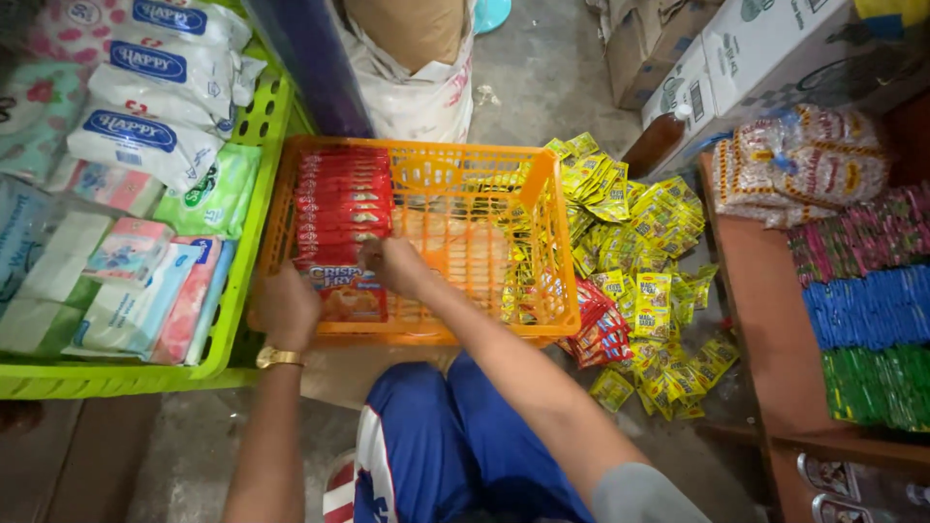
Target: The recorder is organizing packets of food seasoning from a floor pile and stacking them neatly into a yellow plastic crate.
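Your left hand [287,308] and right hand [392,266] clasp the front red snack packet [341,291], squaring its row inside the orange basket [542,194]

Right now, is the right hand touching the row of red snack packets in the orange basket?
Touching. The head view shows the right hand resting its fingers on the near end of the red snack packets inside the orange basket, with no gap visible.
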